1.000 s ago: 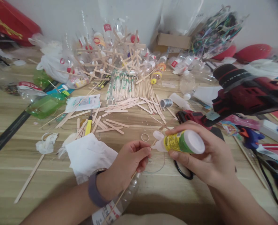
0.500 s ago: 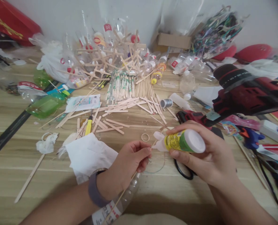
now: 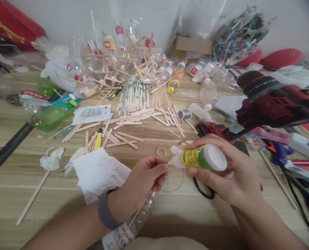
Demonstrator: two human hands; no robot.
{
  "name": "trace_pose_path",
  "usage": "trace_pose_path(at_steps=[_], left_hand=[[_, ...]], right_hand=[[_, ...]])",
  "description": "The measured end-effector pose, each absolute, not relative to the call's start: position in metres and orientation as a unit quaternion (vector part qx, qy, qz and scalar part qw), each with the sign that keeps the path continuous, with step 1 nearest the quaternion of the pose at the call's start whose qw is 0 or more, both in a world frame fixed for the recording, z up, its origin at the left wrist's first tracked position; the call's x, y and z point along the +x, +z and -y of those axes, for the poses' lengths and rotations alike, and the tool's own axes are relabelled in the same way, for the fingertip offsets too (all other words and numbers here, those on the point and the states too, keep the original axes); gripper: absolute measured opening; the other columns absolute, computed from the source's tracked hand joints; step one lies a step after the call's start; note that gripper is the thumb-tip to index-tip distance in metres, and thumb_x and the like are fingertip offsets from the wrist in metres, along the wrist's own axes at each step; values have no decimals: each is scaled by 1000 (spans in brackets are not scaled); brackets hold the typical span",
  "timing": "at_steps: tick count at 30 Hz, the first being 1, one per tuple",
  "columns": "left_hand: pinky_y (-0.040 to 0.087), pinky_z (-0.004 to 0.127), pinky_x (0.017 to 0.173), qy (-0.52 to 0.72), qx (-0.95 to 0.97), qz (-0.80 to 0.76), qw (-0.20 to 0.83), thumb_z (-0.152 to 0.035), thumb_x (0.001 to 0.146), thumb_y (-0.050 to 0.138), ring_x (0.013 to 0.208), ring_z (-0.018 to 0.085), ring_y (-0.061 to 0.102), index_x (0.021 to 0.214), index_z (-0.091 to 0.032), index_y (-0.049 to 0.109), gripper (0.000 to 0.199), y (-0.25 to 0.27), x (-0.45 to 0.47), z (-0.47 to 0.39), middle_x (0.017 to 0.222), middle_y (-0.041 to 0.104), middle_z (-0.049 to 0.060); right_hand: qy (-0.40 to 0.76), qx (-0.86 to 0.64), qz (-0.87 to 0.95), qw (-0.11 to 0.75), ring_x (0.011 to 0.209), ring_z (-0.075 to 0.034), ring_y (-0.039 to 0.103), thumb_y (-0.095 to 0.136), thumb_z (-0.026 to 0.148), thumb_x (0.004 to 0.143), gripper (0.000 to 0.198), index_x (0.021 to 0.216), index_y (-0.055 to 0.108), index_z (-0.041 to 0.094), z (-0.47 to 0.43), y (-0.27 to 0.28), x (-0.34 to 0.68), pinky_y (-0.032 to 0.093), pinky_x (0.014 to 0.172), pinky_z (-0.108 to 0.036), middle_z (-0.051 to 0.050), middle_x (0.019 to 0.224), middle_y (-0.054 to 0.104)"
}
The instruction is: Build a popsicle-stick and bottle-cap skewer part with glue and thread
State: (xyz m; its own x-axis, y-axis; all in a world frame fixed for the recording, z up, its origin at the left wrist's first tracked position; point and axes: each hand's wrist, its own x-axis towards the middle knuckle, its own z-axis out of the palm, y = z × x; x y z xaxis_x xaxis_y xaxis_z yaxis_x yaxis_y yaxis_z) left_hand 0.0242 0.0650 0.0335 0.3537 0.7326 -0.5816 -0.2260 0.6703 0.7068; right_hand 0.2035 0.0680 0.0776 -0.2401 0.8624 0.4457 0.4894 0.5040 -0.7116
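My right hand [image 3: 227, 166] is wrapped round a glue bottle [image 3: 196, 157] with a yellow and green label, tipped sideways so its white nozzle points left. My left hand [image 3: 150, 173] pinches a thin wooden stick [image 3: 133, 220] that runs down toward me. The nozzle tip meets the stick's upper end at the left fingertips; whether glue is coming out cannot be made out. Under the left hand lies a clear plastic bottle [image 3: 142, 211]. A small ring [image 3: 161, 152] rests on the table just beyond, and a thin thread [image 3: 179, 185] curves below the nozzle.
A red and black power drill [image 3: 276, 100] stands at the right. Loose craft sticks [image 3: 125, 139], a yellow-handled tool [image 3: 98, 139] and white paper [image 3: 99, 170] lie ahead and left. Plastic bottles and crossed sticks [image 3: 133, 62] pile up at the back. A wire spool [image 3: 185, 114] sits mid-table.
The glue bottle and my right hand have shifted very slightly to the left. My left hand stays where it was.
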Motion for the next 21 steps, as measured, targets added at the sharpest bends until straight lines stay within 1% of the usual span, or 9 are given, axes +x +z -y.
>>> trace_pose_path(at_steps=[7,16,21], left_hand=[[23,18,37,308,268,-479,777,-31,64,69,39,4,36,74,-16,60,20,35,24,-65,47,48,-8],[22,18,37,307,268,-473,782,-30,65,70,39,4,35,72,-17,59,19,33,24,-66,46,48,-8],[22,18,37,314,264,-472,780,-30,66,70,40,4,37,74,-16,60,19,33,24,-65,51,51,-7]], right_hand=[[223,-443,758,424,75,-21,64,77,33,77,23,96,65,27,-68,79,203,50,61,-32,-3,85,69],[218,-444,761,420,72,-20,64,77,33,77,22,95,65,26,-68,81,203,51,61,-31,-2,84,69],[221,-451,755,423,71,-21,63,77,32,77,23,95,65,27,-68,80,203,50,58,-32,-3,83,68]])
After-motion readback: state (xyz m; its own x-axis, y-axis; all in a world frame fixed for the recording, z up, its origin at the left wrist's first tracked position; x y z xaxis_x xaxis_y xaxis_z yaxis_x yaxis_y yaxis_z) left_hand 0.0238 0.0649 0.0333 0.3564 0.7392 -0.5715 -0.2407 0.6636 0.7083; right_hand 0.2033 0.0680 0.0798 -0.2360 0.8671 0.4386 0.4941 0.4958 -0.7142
